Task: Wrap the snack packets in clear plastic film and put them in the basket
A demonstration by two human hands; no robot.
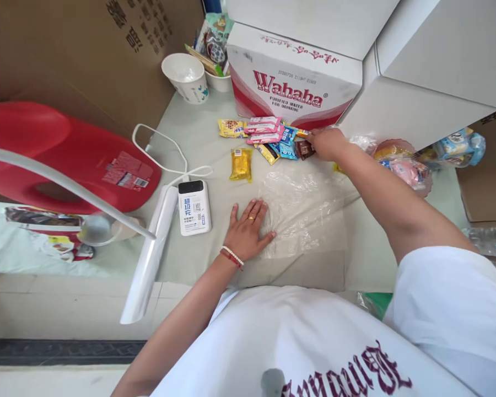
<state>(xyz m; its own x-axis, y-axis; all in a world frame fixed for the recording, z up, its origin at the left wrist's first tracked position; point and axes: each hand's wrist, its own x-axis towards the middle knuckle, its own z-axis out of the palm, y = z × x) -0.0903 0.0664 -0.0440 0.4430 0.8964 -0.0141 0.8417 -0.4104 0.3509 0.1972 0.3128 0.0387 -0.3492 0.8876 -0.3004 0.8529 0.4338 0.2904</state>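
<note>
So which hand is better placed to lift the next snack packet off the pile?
Right. The right hand already rests on the snack packets by the Wahaha box, touching a brown one. The left hand lies flat on the clear plastic bag, apart from them.

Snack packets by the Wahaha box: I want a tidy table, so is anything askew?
Yes. The snack packets lie in a loose, overlapping heap at mixed angles, where the right hand reaches. One yellow packet sits apart.
</note>
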